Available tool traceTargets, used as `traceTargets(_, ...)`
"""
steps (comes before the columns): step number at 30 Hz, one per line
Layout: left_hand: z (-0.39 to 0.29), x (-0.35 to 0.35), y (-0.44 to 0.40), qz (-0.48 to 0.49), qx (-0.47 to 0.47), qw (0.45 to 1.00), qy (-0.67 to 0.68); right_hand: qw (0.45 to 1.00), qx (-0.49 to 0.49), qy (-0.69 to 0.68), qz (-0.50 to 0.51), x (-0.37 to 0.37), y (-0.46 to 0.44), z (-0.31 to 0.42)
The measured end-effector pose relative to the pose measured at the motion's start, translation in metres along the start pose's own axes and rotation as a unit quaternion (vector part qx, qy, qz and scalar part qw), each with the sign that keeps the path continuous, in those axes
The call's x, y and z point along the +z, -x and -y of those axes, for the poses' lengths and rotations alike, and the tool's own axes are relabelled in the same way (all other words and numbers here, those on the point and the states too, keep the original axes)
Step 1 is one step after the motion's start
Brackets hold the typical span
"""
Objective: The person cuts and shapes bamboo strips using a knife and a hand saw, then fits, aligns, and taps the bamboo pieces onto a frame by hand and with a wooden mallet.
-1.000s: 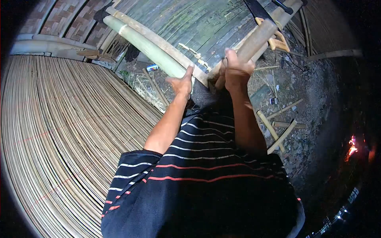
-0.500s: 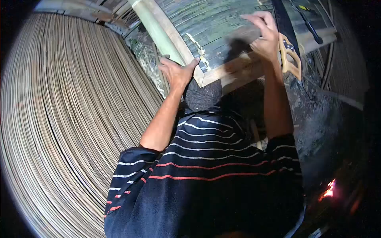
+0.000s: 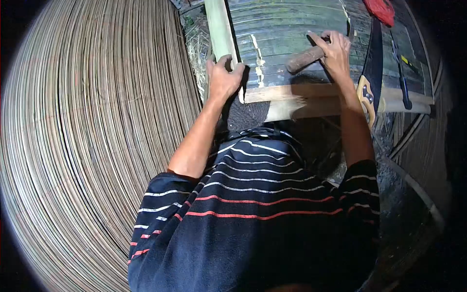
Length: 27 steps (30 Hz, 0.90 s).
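Note:
My left hand [image 3: 224,77] is curled over the near end of a pale wooden strip [image 3: 228,24] that runs beside a green bamboo pole [image 3: 218,29]. The strip's end meets the corner of a crosswise wooden strip [image 3: 272,92] at the slatted table's near edge. In my right hand [image 3: 335,52] is a short, round brown wooden piece [image 3: 304,59], held over the dark slats [image 3: 287,34] with its blunt end pointing left. Whether it has a head or blade cannot be seen. To the right of that hand lies a handsaw [image 3: 372,63] with a wooden grip.
Long thin rods or strips [image 3: 97,121] are packed along the left side. A dark slim tool with a yellow mark [image 3: 403,73] and a red plastic bag [image 3: 381,10] lie on the table's right. A dark textured pad [image 3: 245,116] sits under the near corner.
My right hand, holding nothing visible before, now has the round wooden piece. My left hand stays near the corner. The view has shifted, bringing the red bag in and leaving the glowing fire out.

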<state>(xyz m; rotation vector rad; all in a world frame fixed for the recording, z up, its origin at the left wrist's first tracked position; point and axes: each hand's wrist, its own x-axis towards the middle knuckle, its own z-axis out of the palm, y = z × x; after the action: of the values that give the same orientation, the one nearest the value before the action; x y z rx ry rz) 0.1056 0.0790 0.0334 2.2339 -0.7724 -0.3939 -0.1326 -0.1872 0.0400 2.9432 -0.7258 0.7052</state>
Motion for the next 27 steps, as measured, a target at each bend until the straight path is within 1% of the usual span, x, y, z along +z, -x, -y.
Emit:
traceTargets(2, -0.003, -0.005, -0.006, 0.042, -0.071, 0.994, 0.067, 1.0, -0.016, -0.003, -0.012, 0.004, -0.003, -0.007)
traceTargets(3, -0.004, -0.007, -0.004, 0.018, -0.05, 0.998, 0.017, 1.0, -0.028, 0.005, -0.004, 0.005, -0.004, -0.011)
traceTargets(4, -0.004, -0.005, -0.006, 0.012, -0.051, 0.998, 0.019, 0.999, -0.04, 0.014, 0.004, 0.007, -0.006, -0.016)
traceTargets(7, -0.011, 0.0, -0.009, -0.011, -0.008, 0.999, -0.037, 0.997, -0.07, 0.033, -0.002, 0.009, -0.013, -0.032)
traceTargets(8, -0.011, 0.008, -0.011, -0.045, 0.031, 0.998, -0.008, 0.996, -0.076, 0.05, 0.004, 0.009, -0.015, -0.038)
traceTargets(9, -0.014, 0.01, -0.015, -0.028, 0.007, 1.0, 0.013, 0.994, -0.078, 0.082, 0.014, 0.009, -0.017, -0.044)
traceTargets(10, -0.025, 0.008, -0.018, -0.01, -0.017, 0.999, 0.034, 0.993, -0.081, 0.082, 0.012, 0.008, -0.02, -0.051)
traceTargets(11, -0.052, -0.002, -0.017, 0.052, -0.041, 0.996, 0.065, 0.994, -0.065, 0.086, 0.025, 0.007, -0.022, -0.057)
traceTargets(12, -0.054, 0.007, -0.018, -0.012, 0.068, 0.998, -0.003, 0.994, -0.05, 0.091, 0.037, 0.006, -0.025, -0.063)
traceTargets(13, -0.068, 0.008, -0.018, 0.035, 0.018, 0.998, 0.05, 0.992, -0.058, 0.105, 0.036, 0.004, -0.027, -0.069)
traceTargets(15, -0.087, 0.017, -0.02, 0.113, -0.097, 0.977, 0.153, 0.993, -0.048, 0.09, 0.053, 0.005, -0.03, -0.082)
traceTargets(16, -0.084, 0.03, -0.025, 0.107, -0.123, 0.967, 0.196, 0.994, -0.035, 0.075, 0.07, 0.005, -0.03, -0.087)
traceTargets(18, -0.085, 0.056, -0.024, 0.094, -0.133, 0.936, 0.313, 0.994, -0.028, 0.072, 0.077, -0.001, -0.029, -0.092)
traceTargets(20, -0.088, 0.066, -0.025, 0.103, -0.117, 0.941, 0.3, 0.988, 0.009, 0.091, 0.124, -0.003, -0.025, -0.101)
traceTargets(22, -0.092, 0.073, -0.025, 0.09, -0.102, 0.959, 0.25, 0.989, 0.02, 0.082, 0.118, -0.006, -0.017, -0.111)
traceTargets(23, -0.094, 0.074, -0.025, 0.087, -0.091, 0.966, 0.226, 0.985, 0.03, 0.098, 0.137, -0.011, -0.014, -0.109)
traceTargets(24, -0.096, 0.075, -0.028, 0.096, -0.106, 0.971, 0.192, 0.981, 0.04, 0.113, 0.156, -0.017, -0.011, -0.107)
traceTargets(25, -0.098, 0.074, -0.029, 0.08, -0.114, 0.977, 0.162, 0.985, 0.05, 0.11, 0.126, -0.019, -0.004, -0.108)
traceTargets(26, -0.104, 0.071, -0.03, 0.061, -0.12, 0.982, 0.134, 0.984, 0.056, 0.114, 0.124, -0.027, -0.002, -0.103)
traceTargets(27, -0.109, 0.067, -0.028, 0.027, -0.107, 0.989, 0.101, 0.986, 0.092, 0.072, 0.118, -0.035, 0.002, -0.094)
